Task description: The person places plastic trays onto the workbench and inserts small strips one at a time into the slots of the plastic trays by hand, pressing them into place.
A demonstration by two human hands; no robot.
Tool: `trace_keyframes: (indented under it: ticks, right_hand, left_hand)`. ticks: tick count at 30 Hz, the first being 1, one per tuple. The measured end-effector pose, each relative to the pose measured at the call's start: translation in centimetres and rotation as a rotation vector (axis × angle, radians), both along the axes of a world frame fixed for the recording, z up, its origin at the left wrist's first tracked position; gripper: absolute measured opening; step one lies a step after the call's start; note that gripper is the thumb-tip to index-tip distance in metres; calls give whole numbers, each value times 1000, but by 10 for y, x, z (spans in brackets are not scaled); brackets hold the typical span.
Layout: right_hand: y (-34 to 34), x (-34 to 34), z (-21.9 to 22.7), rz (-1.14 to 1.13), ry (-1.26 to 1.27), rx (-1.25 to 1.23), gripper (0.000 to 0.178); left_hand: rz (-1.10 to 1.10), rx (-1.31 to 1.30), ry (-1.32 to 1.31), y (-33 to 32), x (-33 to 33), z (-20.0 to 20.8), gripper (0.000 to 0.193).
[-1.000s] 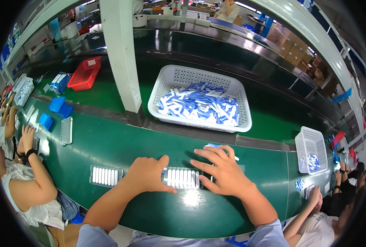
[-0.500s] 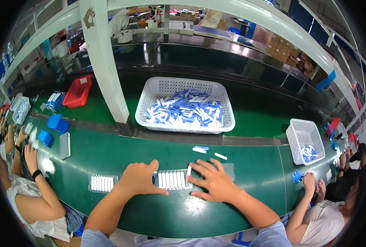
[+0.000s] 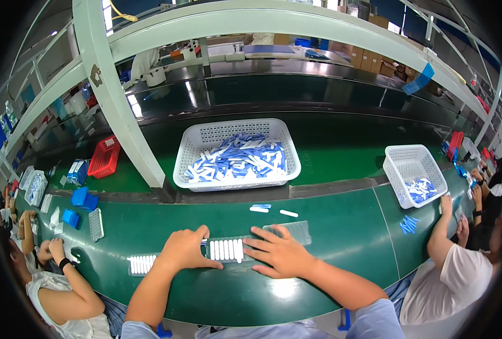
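Observation:
A clear plastic tray lies on the green bench in front of me, holding a row of several white sticks. My left hand grips its left end, thumb along the near side and index finger on the far side. Something bluish shows by that palm, too small to make out. My right hand is open, fingers spread over the tray's right part, fingertips beside the last stick. Behind that hand lies an empty clear tray. A filled tray sits left of my left forearm.
Beyond the bench edge stands a white basket heaped with blue and white sticks. Loose sticks lie nearer. Another white basket is at right, by a co-worker. A white post rises left, near a red basket.
The stick tilted at my right fingertips now stands in line with the row, and my right fingers have come down beside it. My view has shifted. The right co-worker's arm reaches toward the basket.

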State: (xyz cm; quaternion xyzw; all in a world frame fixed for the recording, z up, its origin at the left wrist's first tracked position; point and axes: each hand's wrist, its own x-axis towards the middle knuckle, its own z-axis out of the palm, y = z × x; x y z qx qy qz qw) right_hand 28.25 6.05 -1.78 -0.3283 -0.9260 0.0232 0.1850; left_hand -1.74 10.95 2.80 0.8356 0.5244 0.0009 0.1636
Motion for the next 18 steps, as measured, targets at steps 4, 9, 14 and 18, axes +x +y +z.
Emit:
trace_keyframes:
  ticks: [4,9,14,18]
  right_hand:
    - [-6,0,4,-40,-26,36,53]
    - [-7,-9,1,-61,38,27,53]
    - [-4,-3,4,-121,23,-1,56]
    - [-4,-1,2,-40,19,-16,56]
  left_hand:
    - [-4,24,-1,0,2,0,86]
    - [-15,18,21,0,4,2,85]
    - [-16,10,9,2,1,0,85]
    - [-16,-18,26,4,5,4,86]
